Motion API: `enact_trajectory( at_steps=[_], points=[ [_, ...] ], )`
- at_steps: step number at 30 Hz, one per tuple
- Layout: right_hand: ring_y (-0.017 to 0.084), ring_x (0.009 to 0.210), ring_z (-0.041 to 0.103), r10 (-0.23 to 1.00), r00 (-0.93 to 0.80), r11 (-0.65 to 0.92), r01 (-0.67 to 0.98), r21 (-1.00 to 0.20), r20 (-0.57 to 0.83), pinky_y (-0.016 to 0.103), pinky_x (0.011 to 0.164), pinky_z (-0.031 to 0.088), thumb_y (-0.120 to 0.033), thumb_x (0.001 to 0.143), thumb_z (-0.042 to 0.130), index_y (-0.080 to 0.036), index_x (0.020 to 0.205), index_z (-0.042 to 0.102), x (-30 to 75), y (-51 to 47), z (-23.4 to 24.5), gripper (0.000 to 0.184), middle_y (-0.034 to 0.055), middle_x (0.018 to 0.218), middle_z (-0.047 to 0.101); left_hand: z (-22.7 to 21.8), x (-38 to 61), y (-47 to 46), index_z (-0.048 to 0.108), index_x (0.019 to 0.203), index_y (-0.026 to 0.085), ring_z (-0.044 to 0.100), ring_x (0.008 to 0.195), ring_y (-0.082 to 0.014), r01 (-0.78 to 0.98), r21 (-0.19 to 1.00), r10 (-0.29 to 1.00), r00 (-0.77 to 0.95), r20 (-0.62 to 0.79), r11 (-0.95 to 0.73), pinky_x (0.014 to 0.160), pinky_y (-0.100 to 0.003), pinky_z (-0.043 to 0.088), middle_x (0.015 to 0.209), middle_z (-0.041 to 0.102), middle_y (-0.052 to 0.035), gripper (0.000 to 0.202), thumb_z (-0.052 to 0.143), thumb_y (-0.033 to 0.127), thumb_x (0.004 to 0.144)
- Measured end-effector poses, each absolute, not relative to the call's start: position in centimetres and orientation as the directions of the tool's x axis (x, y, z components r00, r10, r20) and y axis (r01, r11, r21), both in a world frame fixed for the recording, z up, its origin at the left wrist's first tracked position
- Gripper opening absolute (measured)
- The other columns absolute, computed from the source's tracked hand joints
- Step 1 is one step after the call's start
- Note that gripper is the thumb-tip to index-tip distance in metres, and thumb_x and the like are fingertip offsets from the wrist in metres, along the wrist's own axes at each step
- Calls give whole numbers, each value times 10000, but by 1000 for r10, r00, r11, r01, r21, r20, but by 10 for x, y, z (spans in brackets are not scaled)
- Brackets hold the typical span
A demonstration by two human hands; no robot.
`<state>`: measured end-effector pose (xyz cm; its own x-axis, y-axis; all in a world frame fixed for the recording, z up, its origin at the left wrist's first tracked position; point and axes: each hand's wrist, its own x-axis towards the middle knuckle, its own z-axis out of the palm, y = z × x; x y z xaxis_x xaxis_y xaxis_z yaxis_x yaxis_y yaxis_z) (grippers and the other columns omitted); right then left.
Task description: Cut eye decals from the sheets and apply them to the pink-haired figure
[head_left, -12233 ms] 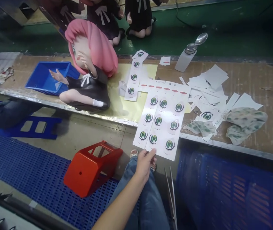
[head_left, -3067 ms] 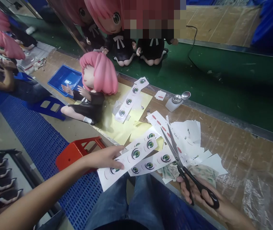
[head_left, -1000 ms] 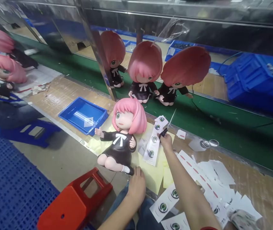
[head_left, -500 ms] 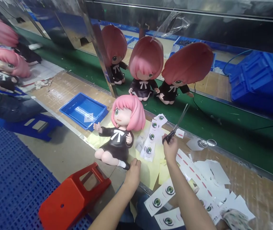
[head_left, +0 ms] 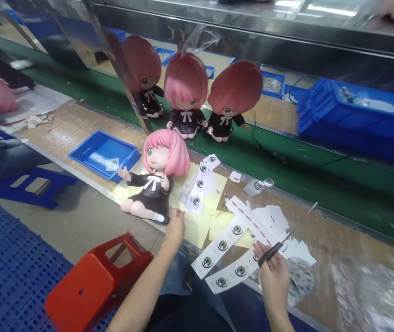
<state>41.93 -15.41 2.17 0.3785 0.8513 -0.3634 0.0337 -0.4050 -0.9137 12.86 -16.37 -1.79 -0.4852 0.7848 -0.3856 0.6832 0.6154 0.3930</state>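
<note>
A pink-haired doll (head_left: 157, 177) in a black dress sits on a yellow sheet (head_left: 197, 226) at the bench's front edge. My left hand (head_left: 175, 227) rests closed on that sheet, beside the doll's foot; whether it pinches the sheet is unclear. My right hand (head_left: 273, 276) is shut on the black handles of scissors (head_left: 289, 235), blades pointing up and right. Paper strips printed with eye stickers (head_left: 223, 258) hang over the edge between my hands. Another eye strip (head_left: 202, 184) lies beside the doll.
A blue tray (head_left: 104, 154) sits left of the doll. Three more dolls (head_left: 186, 92) stand on the green belt. A small metal-capped bottle (head_left: 257, 186), cut paper scraps (head_left: 273, 221), a red stool (head_left: 95, 281), blue crates (head_left: 356, 115) and another person's leg (head_left: 3, 157) are around.
My right hand has drawn the scissors back from beside the doll's eye strip to the front edge near the hanging strips. My left hand stays by the doll's foot. The view shifted right.
</note>
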Motion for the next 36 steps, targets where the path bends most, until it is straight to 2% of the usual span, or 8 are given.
enact_trajectory(
  at_steps=[7, 13, 18, 21, 27, 31, 33, 36],
  points=[
    [300, 1145, 667, 791, 471, -444, 4, -896, -390, 465, 1057, 521, -548, 598, 856, -174, 1057, 562, 481, -199, 23, 660, 152, 1170, 707, -29, 132, -153, 597, 1252, 161, 649, 1070, -228, 808, 229, 834, -487, -259, 543, 910, -445, 572, 1244, 632, -99, 347, 617, 350, 962],
    [276, 1010, 712, 771, 498, -493, 70, -867, -398, 414, 935, 583, -652, 669, 766, -166, 1105, 563, 525, -223, 9, 684, 127, 1113, 723, -34, 137, -146, 591, 1267, 164, 640, 1097, -236, 875, 121, 880, -452, -146, 469, 929, -457, 565, 1271, 621, -103, 357, 619, 347, 961],
    [204, 935, 680, 667, 618, -677, 268, -685, -417, 442, 930, 543, -407, 895, 696, -141, 1028, 644, 586, -213, -13, 302, 48, 967, 702, -25, 145, -142, 613, 1235, 166, 611, 1165, -254, 920, 64, 920, -378, -105, 386, 990, -494, 529, 1298, 613, -104, 327, 623, 336, 957],
    [198, 946, 653, 608, 679, -761, 350, -546, -412, 442, 929, 528, -384, 907, 695, -141, 941, 654, 620, -200, -25, 249, 36, 946, 676, -14, 152, -138, 613, 1244, 176, 572, 1232, -272, 939, 36, 936, -338, -95, 343, 1047, -531, 481, 1349, 588, -107, 329, 621, 336, 957],
    [237, 1078, 624, 575, 722, -800, 400, -447, -385, 499, 1009, 487, -332, 870, 738, -130, 984, 650, 653, -185, -43, 248, 71, 1081, 665, 6, 187, -117, 627, 1219, 185, 590, 1203, -258, 959, 44, 945, -266, -190, 279, 1032, -511, 496, 1321, 608, -105, 313, 604, 368, 966],
    [287, 1161, 586, 578, 740, -789, 399, -468, -344, 560, 1049, 444, -320, 835, 766, -121, 1145, 616, 659, -177, -44, 398, 119, 1204, 626, 10, 233, -97, 599, 1262, 167, 622, 1146, -250, 968, 138, 930, -155, -335, 211, 976, -488, 536, 1298, 613, -105, 360, 619, 361, 959],
    [276, 1146, 594, 617, 709, -761, 426, -490, -341, 532, 1019, 473, -358, 863, 737, -147, 1151, 623, 658, -173, -39, 374, 111, 1222, 622, 10, 257, -92, 595, 1267, 167, 626, 1136, -248, 960, 180, 901, -121, -417, 213, 966, -482, 543, 1292, 615, -106, 369, 617, 370, 960],
    [244, 1115, 615, 725, 605, -669, 508, -543, -328, 420, 909, 543, -416, 906, 688, -212, 1162, 637, 650, -171, -23, 331, 83, 1238, 616, 10, 283, -91, 600, 1251, 159, 634, 1115, -245, 942, 213, 832, -107, -545, 261, 950, -476, 550, 1269, 625, -105, 372, 622, 383, 955]
  ],
)
